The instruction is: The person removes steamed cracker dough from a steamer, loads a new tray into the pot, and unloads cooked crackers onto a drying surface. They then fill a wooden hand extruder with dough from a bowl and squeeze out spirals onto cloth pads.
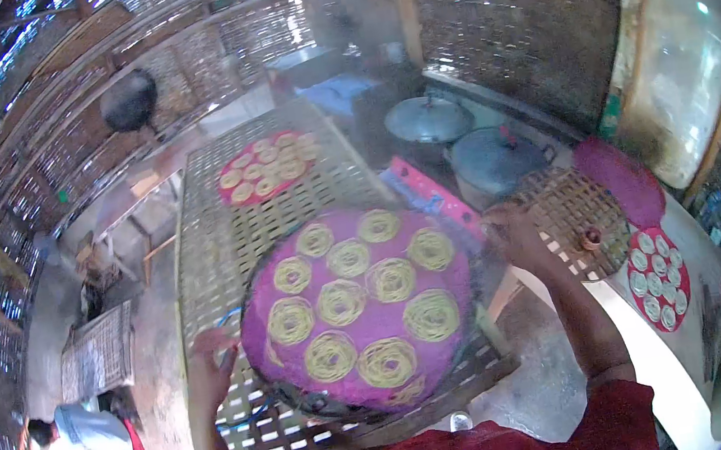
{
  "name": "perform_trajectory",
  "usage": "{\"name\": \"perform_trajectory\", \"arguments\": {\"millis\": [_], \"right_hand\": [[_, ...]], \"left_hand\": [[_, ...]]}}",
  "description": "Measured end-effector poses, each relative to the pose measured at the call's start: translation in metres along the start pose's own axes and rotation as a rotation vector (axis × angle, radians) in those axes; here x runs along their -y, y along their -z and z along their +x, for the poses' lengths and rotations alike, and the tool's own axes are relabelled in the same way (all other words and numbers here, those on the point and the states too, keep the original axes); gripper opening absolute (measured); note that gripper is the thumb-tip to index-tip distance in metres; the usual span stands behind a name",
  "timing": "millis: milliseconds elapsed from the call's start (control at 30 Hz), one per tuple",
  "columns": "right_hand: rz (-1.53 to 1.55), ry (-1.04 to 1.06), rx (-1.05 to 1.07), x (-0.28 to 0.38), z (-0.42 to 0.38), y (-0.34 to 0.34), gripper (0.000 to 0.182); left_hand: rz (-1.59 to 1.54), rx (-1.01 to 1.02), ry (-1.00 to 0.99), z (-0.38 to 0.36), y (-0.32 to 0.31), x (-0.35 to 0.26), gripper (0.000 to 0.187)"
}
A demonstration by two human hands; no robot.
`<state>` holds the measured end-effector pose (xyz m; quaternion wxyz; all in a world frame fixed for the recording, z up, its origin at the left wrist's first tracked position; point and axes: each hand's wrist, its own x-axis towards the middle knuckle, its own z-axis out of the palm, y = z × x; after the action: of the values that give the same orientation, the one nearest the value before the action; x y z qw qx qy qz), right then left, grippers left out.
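Note:
A round purple tray carrying several coiled yellow noodle nests lies on a long bamboo lattice rack. My left hand grips the tray's left rim. My right hand holds its right rim, fingers curled around the edge. Steam hazes the view above the tray. A second red tray with more noodle nests rests farther back on the same rack.
Two lidded grey pots stand to the right of the rack. A woven round mat, a purple disc and a red tray of white rounds lie on the right counter. A person crouches at lower left.

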<state>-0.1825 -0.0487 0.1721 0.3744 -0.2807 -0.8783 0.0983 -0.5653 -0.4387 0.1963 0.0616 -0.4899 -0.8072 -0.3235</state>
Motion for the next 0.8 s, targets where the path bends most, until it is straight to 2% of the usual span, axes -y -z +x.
{"name": "perform_trajectory", "arguments": {"millis": [33,67,133,167,200,267,300,367,400,467,533,567,600,667,800], "right_hand": [[-0.101,0.105,-0.015,0.015,0.010,-0.010,0.023],[-0.078,0.133,-0.003,0.027,0.023,-0.017,0.023],[-0.072,-0.049,0.108,0.044,0.045,-0.029,0.023],[-0.162,-0.074,0.165,0.044,0.051,-0.033,0.026],[-0.154,-0.052,0.172,0.042,0.056,-0.039,0.026],[-0.253,-0.077,0.333,0.029,0.065,-0.052,0.025],[-0.253,-0.061,0.337,0.015,0.066,-0.061,0.025],[-0.448,0.175,0.173,-0.005,0.066,-0.079,0.021],[-0.447,0.184,0.178,-0.008,0.069,-0.083,0.021],[-0.494,0.086,0.240,-0.012,0.071,-0.088,0.019],[-0.546,0.137,0.301,-0.027,0.073,-0.092,0.020],[-0.598,0.187,0.363,-0.030,0.075,-0.094,0.025],[-0.598,0.192,0.360,-0.012,0.075,-0.087,0.025],[-0.327,-0.030,0.216,0.022,0.072,-0.069,0.024],[-0.302,-0.017,0.185,0.023,0.081,-0.062,0.020]], "left_hand": [[-0.010,0.006,0.029,0.001,0.001,0.001,0.012],[-0.002,-0.003,-0.020,0.001,0.002,0.001,0.012],[-0.045,0.026,-0.042,0.001,0.009,-0.006,0.012],[-0.042,0.052,-0.001,-0.001,0.009,-0.004,0.013],[0.014,0.041,-0.065,-0.001,0.007,0.002,0.015],[0.023,0.091,-0.119,-0.005,0.007,0.005,0.017],[0.023,0.081,-0.107,-0.005,0.006,0.004,0.017],[0.106,0.016,-0.105,-0.002,0.003,0.002,0.014],[0.104,0.012,-0.095,0.001,0.003,0.004,0.014],[0.255,0.075,0.010,0.007,0.001,0.010,0.020],[0.289,0.087,-0.008,0.014,-0.006,0.019,0.022],[0.297,0.014,-0.048,0.018,-0.009,0.015,0.023],[0.304,-0.058,-0.087,0.023,-0.012,0.011,0.024],[0.352,-0.053,-0.118,0.032,-0.019,0.013,0.027],[0.468,0.083,-0.136,0.044,-0.029,0.017,0.030]]}}
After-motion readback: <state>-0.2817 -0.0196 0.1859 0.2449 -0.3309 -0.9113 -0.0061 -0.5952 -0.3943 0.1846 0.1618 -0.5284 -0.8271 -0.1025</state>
